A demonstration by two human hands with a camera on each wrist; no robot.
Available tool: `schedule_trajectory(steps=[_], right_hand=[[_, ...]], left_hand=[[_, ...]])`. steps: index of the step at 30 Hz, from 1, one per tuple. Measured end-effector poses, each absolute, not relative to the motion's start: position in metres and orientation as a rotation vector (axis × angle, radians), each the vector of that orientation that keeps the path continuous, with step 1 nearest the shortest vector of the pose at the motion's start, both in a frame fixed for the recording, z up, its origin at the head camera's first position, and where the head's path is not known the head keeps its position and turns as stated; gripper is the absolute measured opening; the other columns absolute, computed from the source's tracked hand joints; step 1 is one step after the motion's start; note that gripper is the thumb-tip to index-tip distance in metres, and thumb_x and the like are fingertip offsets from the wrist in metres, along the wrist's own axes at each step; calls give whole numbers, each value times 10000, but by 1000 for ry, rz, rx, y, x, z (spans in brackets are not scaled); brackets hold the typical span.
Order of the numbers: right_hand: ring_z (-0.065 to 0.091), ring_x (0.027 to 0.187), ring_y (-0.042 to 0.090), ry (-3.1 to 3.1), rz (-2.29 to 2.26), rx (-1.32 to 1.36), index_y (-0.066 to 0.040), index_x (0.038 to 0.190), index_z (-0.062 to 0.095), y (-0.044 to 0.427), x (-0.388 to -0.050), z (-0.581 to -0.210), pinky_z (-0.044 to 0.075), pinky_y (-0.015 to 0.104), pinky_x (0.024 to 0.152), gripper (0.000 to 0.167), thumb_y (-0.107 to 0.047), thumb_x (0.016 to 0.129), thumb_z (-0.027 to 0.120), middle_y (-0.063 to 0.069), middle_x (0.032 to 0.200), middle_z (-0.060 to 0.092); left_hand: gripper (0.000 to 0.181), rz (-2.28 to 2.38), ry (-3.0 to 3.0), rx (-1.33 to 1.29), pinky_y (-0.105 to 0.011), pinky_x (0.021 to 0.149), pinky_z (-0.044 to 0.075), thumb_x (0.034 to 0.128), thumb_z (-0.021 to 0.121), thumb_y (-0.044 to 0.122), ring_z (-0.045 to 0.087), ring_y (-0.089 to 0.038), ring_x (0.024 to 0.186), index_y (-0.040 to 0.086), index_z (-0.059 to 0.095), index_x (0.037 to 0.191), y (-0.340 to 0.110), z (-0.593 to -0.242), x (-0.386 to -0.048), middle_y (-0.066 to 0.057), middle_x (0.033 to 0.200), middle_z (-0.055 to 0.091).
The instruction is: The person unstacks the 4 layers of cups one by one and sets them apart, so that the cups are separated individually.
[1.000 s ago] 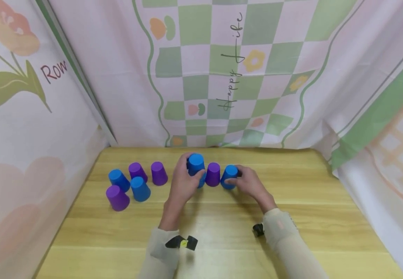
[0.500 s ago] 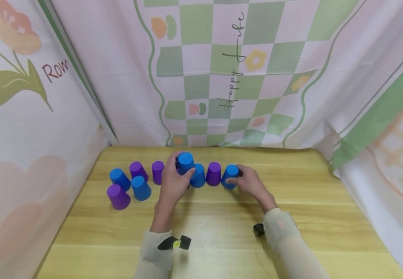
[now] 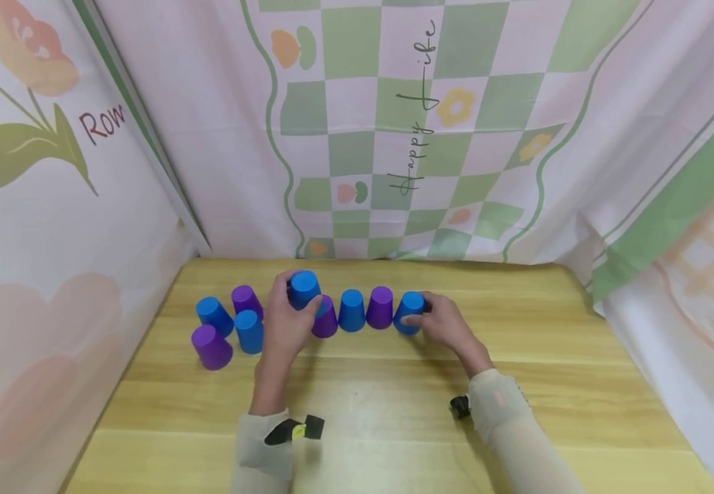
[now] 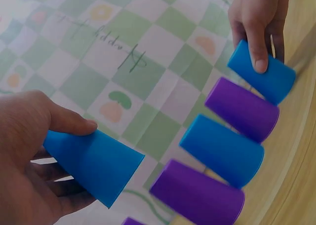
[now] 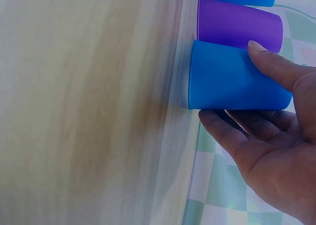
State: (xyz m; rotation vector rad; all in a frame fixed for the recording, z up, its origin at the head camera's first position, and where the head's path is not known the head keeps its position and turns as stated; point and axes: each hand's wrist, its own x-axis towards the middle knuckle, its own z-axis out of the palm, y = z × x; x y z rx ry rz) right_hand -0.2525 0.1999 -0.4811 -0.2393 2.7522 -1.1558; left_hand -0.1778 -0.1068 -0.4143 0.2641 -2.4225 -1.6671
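Observation:
My left hand [image 3: 287,322] grips an upside-down blue cup [image 3: 304,288], held above the table just left of a purple cup [image 3: 326,318]. In the left wrist view the held blue cup [image 4: 98,166] hangs apart from the row. That row continues right with a blue cup [image 3: 352,310], a purple cup [image 3: 380,307] and a blue cup [image 3: 409,312] at its end. My right hand [image 3: 446,326] holds the end cup, thumb on one side and fingers on the other; the right wrist view shows this blue cup [image 5: 232,77] beside a purple one [image 5: 237,25].
On the left of the wooden table [image 3: 394,425] stand two blue cups [image 3: 214,315] [image 3: 249,332] and two purple cups [image 3: 246,302] [image 3: 211,347], all upside down. A patterned curtain [image 3: 406,137] hangs behind the table's far edge.
My left hand has moved left with the blue cup, away from above the row's blue cup and past the purple one, which now shows. My right hand has stayed at the end cup.

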Motion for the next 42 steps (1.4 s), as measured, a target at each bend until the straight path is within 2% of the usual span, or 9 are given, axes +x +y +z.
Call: schedule_trajectory(steps=[9, 17, 24, 34, 42], right_hand=[[621, 1283, 440, 2759, -1154, -267, 4, 1414, 609, 202, -254, -482, 537, 586, 1060, 592, -318, 951, 788, 247, 1380, 661], [620, 1286, 439, 2760, -1158, -259, 1, 1417, 609, 203, -254, -482, 530, 583, 1071, 596, -308, 943, 795, 244, 1380, 662], [632, 1266, 442, 2758, -1163, -272, 10, 1399, 618, 200, -252, -479, 544, 584, 1049, 581, -301, 940, 795, 252, 1362, 670], [636, 1258, 440, 2763, -1163, -272, 9, 1393, 621, 201, -253, -478, 545, 583, 1047, 579, -308, 940, 794, 252, 1357, 673], [638, 1256, 440, 2763, -1165, -274, 7, 1385, 629, 201, -253, -480, 547, 581, 1044, 571, -307, 939, 798, 251, 1351, 677]], left_hand=[[596, -1639, -2388, 308, -599, 1226, 380, 991, 726, 137, 469, -374, 1468, 80, 449, 1515, -128, -419, -178, -149, 1538, 523], [626, -1553, -2446, 356, -590, 1235, 370, 945, 744, 52, 460, -391, 1469, 24, 449, 1496, -132, -431, -182, -189, 1528, 523], [639, -1550, -2524, 405, -610, 1244, 342, 951, 712, 33, 426, -396, 1493, 41, 422, 1520, -133, -434, -183, -185, 1557, 491], [660, -1446, -2652, 443, -617, 1200, 402, 908, 765, 26, 484, -436, 1401, -10, 461, 1492, -130, -437, -183, -233, 1455, 501], [646, -1402, -2743, 478, -625, 1175, 428, 931, 729, 10, 501, -441, 1384, 1, 447, 1512, -128, -445, -183, -235, 1464, 497]])
